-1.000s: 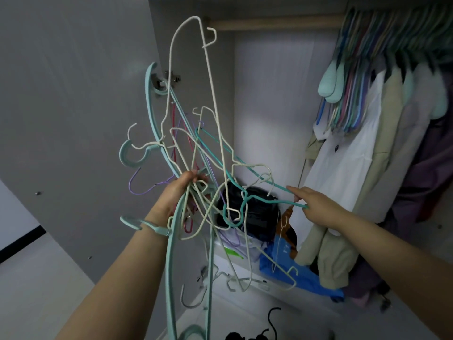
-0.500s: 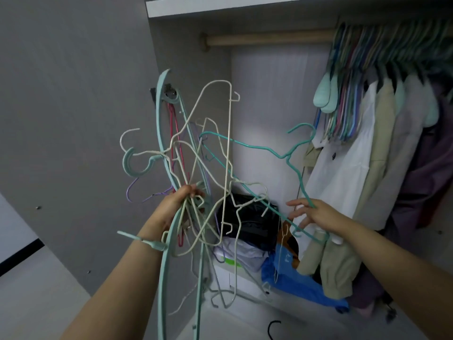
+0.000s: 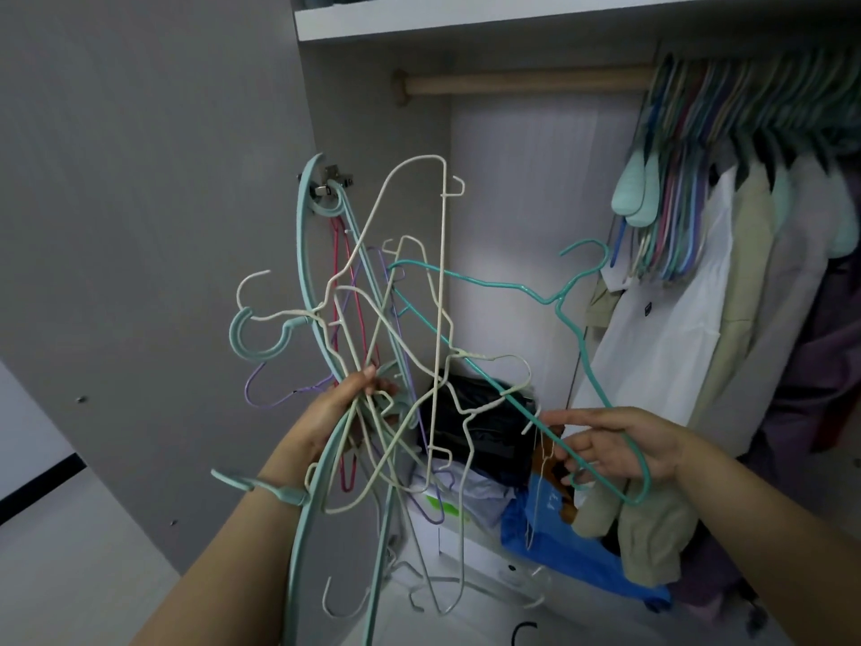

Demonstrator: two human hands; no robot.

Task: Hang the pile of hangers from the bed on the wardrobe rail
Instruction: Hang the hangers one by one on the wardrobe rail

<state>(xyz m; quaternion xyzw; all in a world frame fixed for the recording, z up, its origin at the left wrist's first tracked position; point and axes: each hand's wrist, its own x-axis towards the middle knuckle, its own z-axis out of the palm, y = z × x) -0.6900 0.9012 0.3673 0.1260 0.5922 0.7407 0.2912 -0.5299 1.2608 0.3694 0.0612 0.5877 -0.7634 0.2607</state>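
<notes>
My left hand point(image 3: 342, 407) grips a tangled bundle of hangers point(image 3: 372, 338) at its middle: white, pale green, purple and pink wire and plastic ones, pointing up and down. My right hand point(image 3: 619, 442) holds the lower bar of a teal wire hanger point(image 3: 577, 338), whose hook point(image 3: 589, 254) points up and right; its other arm is still caught in the bundle. The wooden wardrobe rail point(image 3: 522, 83) runs across the top, bare on its left half.
Several hangers and shirts point(image 3: 727, 188) crowd the rail's right half. A grey wardrobe door point(image 3: 140, 226) stands open on the left. Below lie a black bag point(image 3: 484, 412), a blue bag point(image 3: 559, 543) and a white box. A shelf point(image 3: 466, 16) sits above the rail.
My right hand has drawn the teal hanger out to the right and turned it hook-up. The tall white hanger in the bundle has dropped lower. The view has tilted up slightly.
</notes>
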